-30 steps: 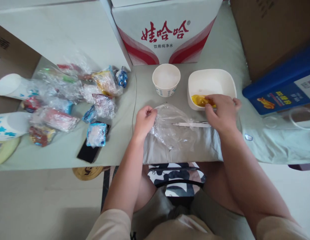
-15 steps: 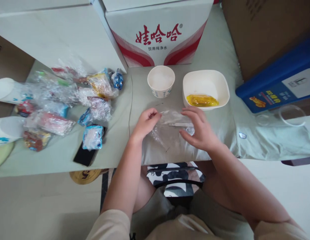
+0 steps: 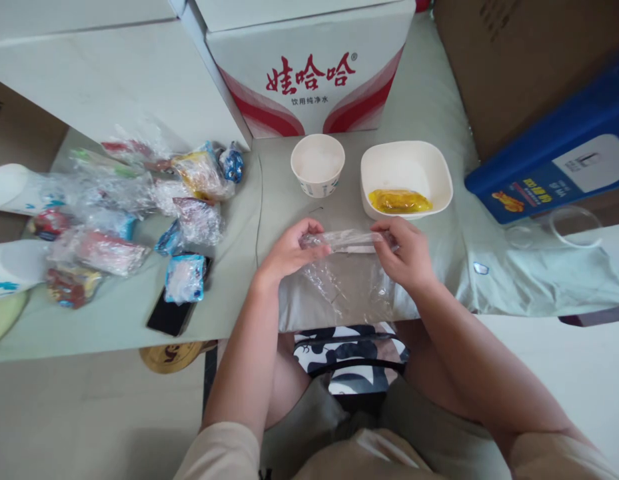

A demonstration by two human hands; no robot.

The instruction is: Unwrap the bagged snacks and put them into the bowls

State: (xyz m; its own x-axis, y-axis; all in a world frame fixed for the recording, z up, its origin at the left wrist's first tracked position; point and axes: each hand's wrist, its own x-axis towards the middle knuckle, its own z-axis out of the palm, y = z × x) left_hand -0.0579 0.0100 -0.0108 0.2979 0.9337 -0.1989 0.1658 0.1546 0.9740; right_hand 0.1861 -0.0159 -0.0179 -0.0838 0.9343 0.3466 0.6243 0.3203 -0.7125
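Note:
A sheet of clear plastic wrap (image 3: 339, 287) hangs between my two hands, its upper edge gathered and its lower part draping over the cloth near the table's front edge. My left hand (image 3: 294, 250) pinches the wrap's left end between thumb and fingers. At the other end my right hand (image 3: 406, 252) has its fingers closed on the film. A thin white stick-like thing (image 3: 362, 249) lies behind the wrap, partly covered by it. Just beyond stand a paper cup (image 3: 318, 167) with something whitish inside and a cream bowl (image 3: 434, 167) holding a yellow packet (image 3: 400, 201).
Several plastic-wrapped packets (image 3: 109, 247) cover the left side, beside paper cups (image 3: 14, 267). A phone (image 3: 170, 315) lies under a blue packet (image 3: 184, 279). A white carton (image 3: 309, 40) stands behind; a blue box (image 3: 549, 147) and a clear plastic cup (image 3: 574, 228) are at right.
My right hand, open before, has closed on the wrap's right end. The film is now stretched between both hands, with its lower part hanging down.

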